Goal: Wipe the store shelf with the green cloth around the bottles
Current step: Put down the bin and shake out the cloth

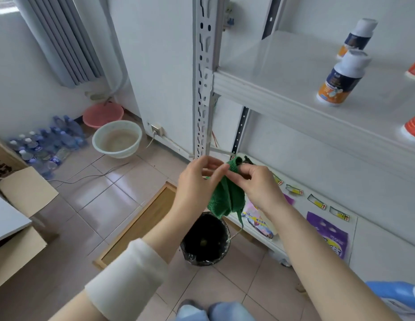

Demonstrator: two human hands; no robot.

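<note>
The green cloth (226, 198) hangs bunched in mid-air in front of the shelf unit, below the white shelf (283, 72). My left hand (199, 179) pinches its top edge from the left, and my right hand (257, 181) grips the top from the right. On the shelf stand two white-capped bottles with dark and orange labels, one near the front (343, 79) and one behind it (358, 35). Two orange bottles (413, 127) are cut off at the right edge.
A black-lined waste bin (205, 239) stands on the tiled floor below the cloth. Purple packets (329, 232) lie on the bottom shelf. Two basins (117, 140), a pile of water bottles (46, 144) and cardboard boxes (23, 193) sit at the left.
</note>
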